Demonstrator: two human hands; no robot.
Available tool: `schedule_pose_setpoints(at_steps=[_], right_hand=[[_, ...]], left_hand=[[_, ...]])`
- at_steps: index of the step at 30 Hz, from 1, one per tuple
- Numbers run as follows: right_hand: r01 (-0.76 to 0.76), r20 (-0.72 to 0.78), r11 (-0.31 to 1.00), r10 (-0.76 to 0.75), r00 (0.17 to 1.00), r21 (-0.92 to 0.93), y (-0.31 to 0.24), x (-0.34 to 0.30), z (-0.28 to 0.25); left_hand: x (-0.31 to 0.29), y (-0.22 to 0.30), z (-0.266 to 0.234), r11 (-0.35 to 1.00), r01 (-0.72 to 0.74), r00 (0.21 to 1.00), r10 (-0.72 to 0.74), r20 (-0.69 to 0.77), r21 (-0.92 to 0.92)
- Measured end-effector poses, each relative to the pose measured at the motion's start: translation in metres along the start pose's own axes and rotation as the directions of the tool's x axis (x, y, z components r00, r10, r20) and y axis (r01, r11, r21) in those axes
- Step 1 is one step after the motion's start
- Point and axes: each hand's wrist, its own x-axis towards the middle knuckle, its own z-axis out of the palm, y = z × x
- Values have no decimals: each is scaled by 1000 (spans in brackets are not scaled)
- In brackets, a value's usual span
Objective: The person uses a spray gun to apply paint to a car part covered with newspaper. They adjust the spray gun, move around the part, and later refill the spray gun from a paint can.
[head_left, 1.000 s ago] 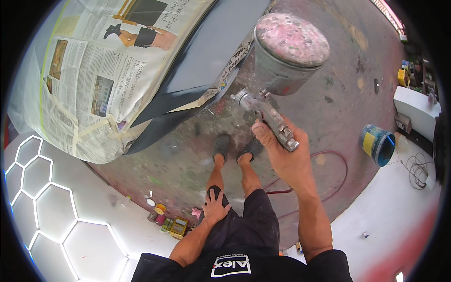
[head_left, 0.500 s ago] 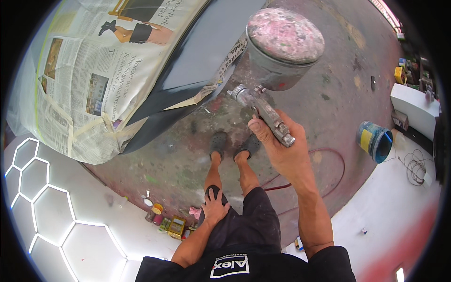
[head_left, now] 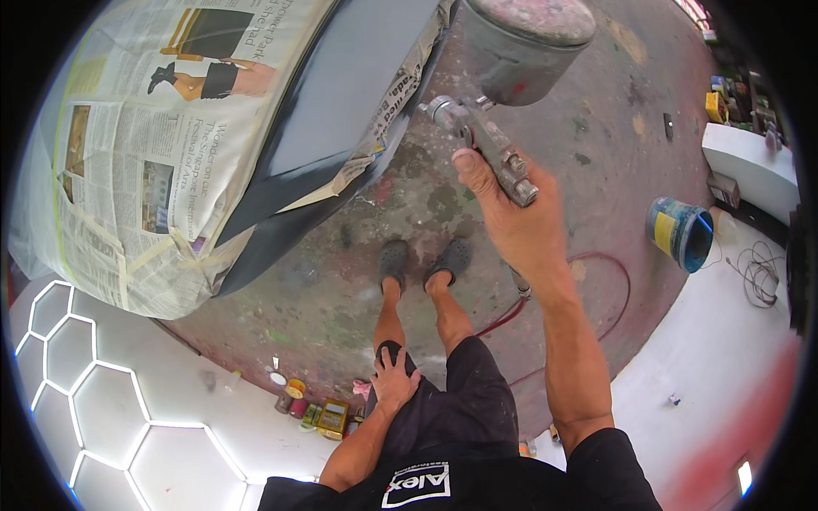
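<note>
My right hand [head_left: 524, 226] is closed around a metal spray gun [head_left: 492, 153]. The gun's nozzle points left, at a grey car panel [head_left: 345, 98], with a gap between them. A paint-stained grey cup [head_left: 528, 64] sits on the gun, its top partly cut off by the upper edge. Newspaper [head_left: 192, 170], fixed with tape, masks the bodywork left of the grey surface; a narrow newsprint strip [head_left: 388, 119] follows the panel's right edge. My left hand [head_left: 394, 381] rests on my left thigh near the knee, fingers spread, holding nothing.
A red hose [head_left: 501, 320] hangs below my right hand and loops over the stained floor [head_left: 332, 341]. At the right stand a blue bucket [head_left: 679, 234] and a coiled cable [head_left: 758, 277]. Several tins [head_left: 332, 419] line the lower-left wall, near hexagonal lights [head_left: 106, 404].
My right hand and the spray gun have shifted upward in the picture, away from me. More of the hose fitting now shows below that hand. My left hand stays on the thigh.
</note>
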Motion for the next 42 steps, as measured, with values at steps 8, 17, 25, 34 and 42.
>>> schedule_pose_setpoints(at_steps=[8,17,25,34,42], right_hand=[[4,-33,1000,-4,999,22,-4,10,-6],[-84,154,996,79,985,30,-34,-33,-58],[21,-51,990,-14,999,141,-83,-4,-124],[56,-124,998,-52,991,29,-145,108,-185],[-26,-25,999,25,999,-34,-188,223,-213]], left_hand=[[-4,0,6,999,-27,997,25,-67,-29],[15,44,-47,986,-86,985,63,-158,-143],[47,172,-161,888,-319,935,238,-263,-330],[79,374,-297,357,-463,860,402,-315,-811],[38,520,-476,-284,-386,602,643,-473,-878]])
